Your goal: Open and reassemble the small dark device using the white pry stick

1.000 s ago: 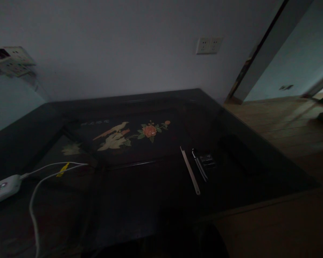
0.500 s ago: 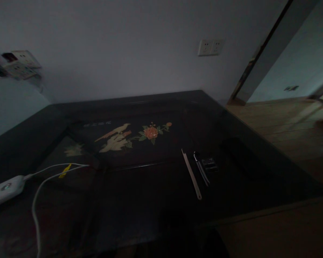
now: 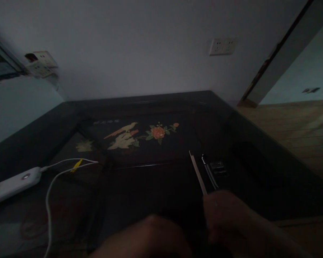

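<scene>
My right hand point(image 3: 228, 216) has come in from the lower right and covers the near end of a long, thin, pale flat strip point(image 3: 197, 172). Whether it touches the strip I cannot tell. My left hand point(image 3: 148, 236) is at the bottom edge, over the near side of the dark table point(image 3: 140, 193). Both hands are dim and blurred, and their fingers do not show clearly. Just right of the strip lies a slim, shiny metal tool point(image 3: 210, 173), its near end close to my right hand. Beside that tool is a small, dark, glossy flat piece point(image 3: 217, 167).
A white power strip point(image 3: 14, 184) lies at the left, with a white cable point(image 3: 48, 211) and a yellow tag point(image 3: 76, 165). Bird and flower inlays point(image 3: 157, 133) decorate the tabletop. Wall sockets point(image 3: 223, 46) sit above its back edge. A wooden floor point(image 3: 293, 132) lies to the right.
Both hands have entered from the bottom, the right one over the strip's near end. The whole view has shifted, so the table and its things appear slightly further right.
</scene>
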### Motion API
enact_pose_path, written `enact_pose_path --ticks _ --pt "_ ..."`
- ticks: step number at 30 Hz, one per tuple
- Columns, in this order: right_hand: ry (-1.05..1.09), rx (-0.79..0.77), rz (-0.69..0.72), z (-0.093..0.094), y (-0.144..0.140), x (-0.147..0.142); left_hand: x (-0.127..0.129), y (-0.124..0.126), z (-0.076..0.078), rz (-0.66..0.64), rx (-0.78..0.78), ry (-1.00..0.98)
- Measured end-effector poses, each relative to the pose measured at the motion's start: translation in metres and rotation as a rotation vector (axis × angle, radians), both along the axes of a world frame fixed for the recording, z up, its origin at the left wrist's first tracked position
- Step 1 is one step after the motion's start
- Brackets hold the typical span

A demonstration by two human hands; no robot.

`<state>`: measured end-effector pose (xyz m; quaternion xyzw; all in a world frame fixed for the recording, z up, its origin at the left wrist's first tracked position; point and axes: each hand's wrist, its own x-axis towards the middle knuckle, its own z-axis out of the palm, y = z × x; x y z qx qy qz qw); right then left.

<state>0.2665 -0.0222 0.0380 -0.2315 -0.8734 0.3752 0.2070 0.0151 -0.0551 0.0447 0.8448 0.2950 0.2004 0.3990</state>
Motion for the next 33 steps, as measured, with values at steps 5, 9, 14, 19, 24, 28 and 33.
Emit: enact_pose_path --ticks 5,9,14,19,24,28,33 --pt "-0.051 0.409 0.033 0.018 0.044 -0.031 0.007 0.063 -0.006 0.185 0.332 -0.160" --pt "-0.023 0.664 0.154 -0.003 0.063 -0.054 0.007 0.083 -0.045 0.169 0.595 -0.292" --pt "0.040 0.666 0.264 -0.052 0.064 -0.061 0.005 0.078 -0.074 0.048 0.702 -0.303" --pt "0.117 0.624 0.289 -0.075 0.060 -0.059 0.005 0.077 -0.071 -0.035 0.752 -0.244" --pt "0.154 0.633 0.280 -0.084 0.054 -0.062 0.002 0.071 -0.070 -0.055 0.769 -0.191" --pt "0.101 0.640 0.244 -0.082 0.055 -0.060 0.003 0.068 -0.073 -0.097 0.770 -0.128" --pt "0.082 0.704 0.179 -0.076 0.070 -0.054 0.002 0.071 -0.080 -0.118 0.669 0.054"
